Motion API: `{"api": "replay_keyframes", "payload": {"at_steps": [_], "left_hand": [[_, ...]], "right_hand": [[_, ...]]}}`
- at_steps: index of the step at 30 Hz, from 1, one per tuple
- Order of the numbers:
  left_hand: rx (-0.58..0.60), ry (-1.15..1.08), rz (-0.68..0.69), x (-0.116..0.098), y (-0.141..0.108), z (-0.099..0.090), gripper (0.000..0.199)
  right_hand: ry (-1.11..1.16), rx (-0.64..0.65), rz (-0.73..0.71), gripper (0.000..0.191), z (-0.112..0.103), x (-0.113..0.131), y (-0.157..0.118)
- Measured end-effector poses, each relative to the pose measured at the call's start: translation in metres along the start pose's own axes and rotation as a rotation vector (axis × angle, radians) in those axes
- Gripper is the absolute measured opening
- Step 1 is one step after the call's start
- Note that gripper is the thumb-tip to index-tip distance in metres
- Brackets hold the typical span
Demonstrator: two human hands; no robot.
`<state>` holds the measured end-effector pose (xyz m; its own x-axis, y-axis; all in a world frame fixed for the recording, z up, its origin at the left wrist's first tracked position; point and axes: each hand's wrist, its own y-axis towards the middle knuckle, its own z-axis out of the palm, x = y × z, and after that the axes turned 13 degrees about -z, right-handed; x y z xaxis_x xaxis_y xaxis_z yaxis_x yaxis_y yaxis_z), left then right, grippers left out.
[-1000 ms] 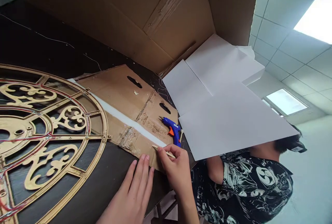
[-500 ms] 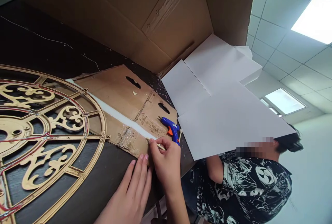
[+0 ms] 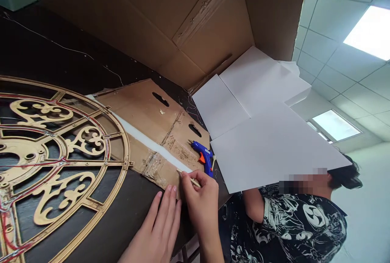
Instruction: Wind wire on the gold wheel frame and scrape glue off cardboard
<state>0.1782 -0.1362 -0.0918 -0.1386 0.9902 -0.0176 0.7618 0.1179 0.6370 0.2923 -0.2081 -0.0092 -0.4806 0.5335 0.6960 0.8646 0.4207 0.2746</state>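
Observation:
My right hand [image 3: 201,200] pinches a thin pale stick [image 3: 195,182], its tip at the lower edge of a long white strip [image 3: 146,141]. That strip lies across a flattened brown cardboard piece [image 3: 122,110]. Fingers extended, my left hand [image 3: 158,226] rests flat by the near edge of the cardboard, left of my right hand, holding nothing. A blue glue gun [image 3: 204,155] with an orange trigger lies on the cardboard's right end, just beyond my right hand. To the left is a round gold openwork frame [image 3: 105,163] with red wires along it.
Behind the cardboard stands a large brown carton [image 3: 137,15]. Big white sheets [image 3: 262,141] spread out at the right, in front of a person in a black patterned shirt [image 3: 301,222]. A thin wire [image 3: 73,49] crosses the dark table [image 3: 128,202].
The whole view has shifted slightly, so things appear a little further right and lower. Both hands keep nearly the same pose and place on the cardboard.

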Motion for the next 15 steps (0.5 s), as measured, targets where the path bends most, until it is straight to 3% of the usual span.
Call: {"api": "replay_keyframes", "payload": {"at_steps": [15], "left_hand": [[-0.014, -0.037, -0.071, -0.007, 0.001, 0.0, 0.059]], "right_hand": [[0.007, -0.021, -0.033, 0.038, 0.012, 0.011, 0.015]]}}
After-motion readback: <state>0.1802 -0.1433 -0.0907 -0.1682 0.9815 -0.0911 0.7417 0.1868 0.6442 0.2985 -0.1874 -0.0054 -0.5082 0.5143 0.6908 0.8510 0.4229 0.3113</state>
